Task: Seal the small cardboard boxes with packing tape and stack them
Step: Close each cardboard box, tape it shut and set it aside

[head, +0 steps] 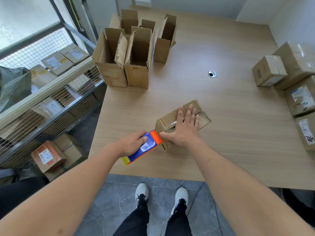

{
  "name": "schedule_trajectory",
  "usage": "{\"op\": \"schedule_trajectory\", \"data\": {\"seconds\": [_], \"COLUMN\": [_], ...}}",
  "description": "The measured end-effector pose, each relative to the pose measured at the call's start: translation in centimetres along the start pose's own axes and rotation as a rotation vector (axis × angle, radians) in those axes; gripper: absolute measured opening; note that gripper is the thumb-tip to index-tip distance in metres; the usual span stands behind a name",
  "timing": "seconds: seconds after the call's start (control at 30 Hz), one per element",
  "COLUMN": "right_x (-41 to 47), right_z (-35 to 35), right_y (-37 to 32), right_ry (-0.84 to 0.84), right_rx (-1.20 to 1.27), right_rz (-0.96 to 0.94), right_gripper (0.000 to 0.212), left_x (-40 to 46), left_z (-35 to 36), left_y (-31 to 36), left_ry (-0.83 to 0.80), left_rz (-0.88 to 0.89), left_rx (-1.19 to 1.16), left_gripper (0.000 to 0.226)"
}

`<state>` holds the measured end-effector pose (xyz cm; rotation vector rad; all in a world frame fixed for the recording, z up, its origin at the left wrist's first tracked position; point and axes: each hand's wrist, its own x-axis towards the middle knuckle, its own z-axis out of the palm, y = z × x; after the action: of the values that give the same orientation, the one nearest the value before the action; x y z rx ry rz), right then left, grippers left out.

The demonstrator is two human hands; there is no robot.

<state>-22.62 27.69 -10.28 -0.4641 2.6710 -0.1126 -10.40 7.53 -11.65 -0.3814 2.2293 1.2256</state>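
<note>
Likely light, stiff corrugated box (202, 114): pin flaps flat under spread right hand (185, 127), left hand (132, 142) curled round tape dispenser (144, 147) at near edge.

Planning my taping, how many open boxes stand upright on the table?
5, at the table's far left: front-left box, front-right box, then rear-left box, rear-middle box and rear-right box behind. Others may be hidden behind them.
</note>
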Motion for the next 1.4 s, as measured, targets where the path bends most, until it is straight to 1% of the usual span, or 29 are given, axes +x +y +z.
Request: {"op": "schedule_trajectory", "data": {"seconds": [0.13,0.23,0.3,0.37,0.43,0.5,0.63,0.7,0.83,0.93,1.0,1.03,1.07,1.13,1.17,1.2,1.23,1.3,1.4], "right_x": [0.2,0.0,-0.5,-1.5,-2.2,-2.3,-1.6,-1.4,-1.0,-0.5,-0.5,-0.6,-0.9,-1.2,-1.4,-1.6,-1.9,-2.0,-2.0], "right_z": [0.1,0.3,0.6,0.9,1.2,1.6,1.8,1.6,0.1,-0.4,-0.4,-0.4,-0.7,-1.5,-2.0,-2.6,-3.0,-3.5,-3.5], "right_y": [-2.1,-2.1,-1.7,-1.5,-1.4,-1.2,-0.2,0.4,1.3,2.3,3.0,3.2,3.3,3.0,2.6,2.1,1.6,0.5,-0.3], "right_ry": [0.002,0.031,0.109,0.207,0.242,0.228,0.143,0.088,-0.046,-0.042,-0.053,-0.047,-0.015,0.082,0.093,0.069,0.035,-0.015,0.036], "right_rx": [0.004,-0.044,-0.066,-0.053,-0.002,-0.002,-0.059,-0.098,-0.054,-0.064,0.04,0.159,0.319,0.684,0.832,0.931,0.982,1.008,0.999], "right_rz": [0.041,-0.101,-0.179,-0.137,-0.063,-0.076,-0.175,-0.212,-0.354,-0.436,-0.487,-0.503,-0.502,-0.465,-0.443,-0.426,-0.413,-0.406,-0.394], "right_gripper": [0.145,0.141,0.136,0.131,0.123,0.116,0.106,0.105,0.102,0.102,0.1,0.095,0.088,0.066,0.056,0.048,0.042,0.031,0.02], "left_x": [-1.1,-2.1,-2.6,-2.9,-3.0,-2.8,-2.5,-2.4,-2.8,-3.3,-3.7,-3.8,-3.9,-4.0,-4.0,-4.0,-4.0,-4.1,-4.3], "left_z": [-1.4,-2.7,-3.5,-4.1,-4.5,-4.7,-4.7,-4.7,-5.1,-5.5,-5.6,-5.7,-5.8,-5.9,-6.0,-6.0,-6.0,-6.1,-6.0], "left_y": [-1.7,-2.7,-2.9,-2.5,-2.0,-1.5,-0.2,0.3,1.1,1.4,1.4,1.5,1.7,1.9,2.0,2.2,2.4,2.8,3.5], "left_ry": [0.094,0.194,0.27,0.31,0.324,0.324,0.315,0.31,0.277,0.251,0.253,0.25,0.244,0.233,0.227,0.219,0.209,0.19,0.152], "left_rz": [-0.009,0.023,0.065,0.102,0.134,0.164,0.261,0.282,0.333,0.354,0.385,0.404,0.422,0.446,0.452,0.456,0.46,0.468,0.5], "left_rx": [-0.013,-0.085,-0.139,-0.18,-0.191,-0.197,-0.197,-0.164,-0.115,-0.022,0.053,0.085,0.111,0.15,0.168,0.185,0.198,0.214,0.24], "left_gripper": [0.029,0.033,0.034,0.035,0.037,0.038,0.042,0.047,0.055,0.059,0.063,0.065,0.066,0.067,0.067,0.067,0.067,0.067,0.067]}}
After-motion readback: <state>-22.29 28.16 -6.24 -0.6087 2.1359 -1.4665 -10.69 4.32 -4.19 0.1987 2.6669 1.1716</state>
